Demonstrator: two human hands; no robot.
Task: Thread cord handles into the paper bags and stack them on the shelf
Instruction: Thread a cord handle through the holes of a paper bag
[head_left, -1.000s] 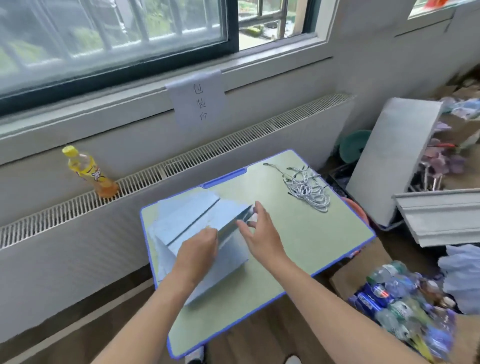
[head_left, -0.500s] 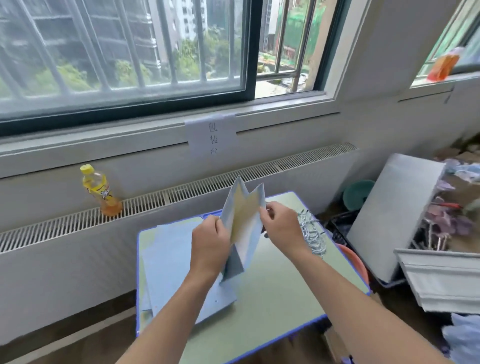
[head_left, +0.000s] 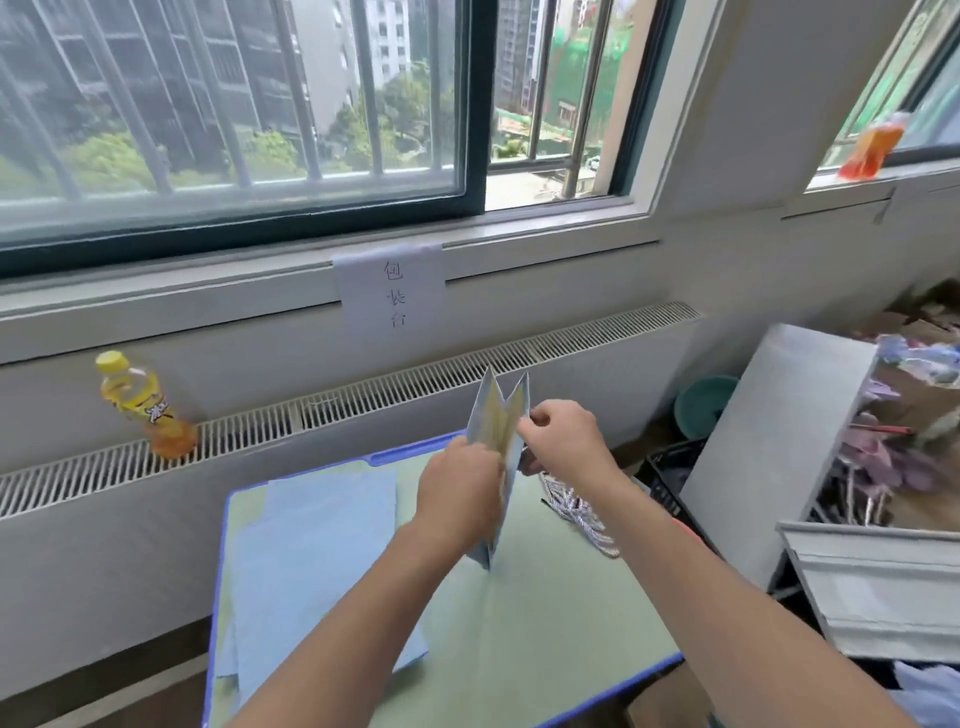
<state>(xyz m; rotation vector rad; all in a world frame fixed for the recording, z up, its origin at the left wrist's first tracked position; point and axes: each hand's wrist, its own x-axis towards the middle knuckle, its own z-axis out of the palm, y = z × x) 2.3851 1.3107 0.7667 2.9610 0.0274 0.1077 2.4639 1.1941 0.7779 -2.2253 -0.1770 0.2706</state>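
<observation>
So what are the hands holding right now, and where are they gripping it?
Both hold one upright blue paper bag: the left hand grips its left side wall, the right hand pinches the right side near the top.

A light blue paper bag (head_left: 500, 415) is held upright above the green table (head_left: 545, 613), with its mouth opened a little. It is gripped by the left hand (head_left: 460, 493) on one side and pinched near the top by the right hand (head_left: 563, 441). A stack of flat blue bags (head_left: 317, 551) is laid on the table's left part. A bundle of cords (head_left: 576, 512) is seen under the right wrist. A yellow bottle (head_left: 143, 405) is placed on the radiator grille (head_left: 363, 402).
</observation>
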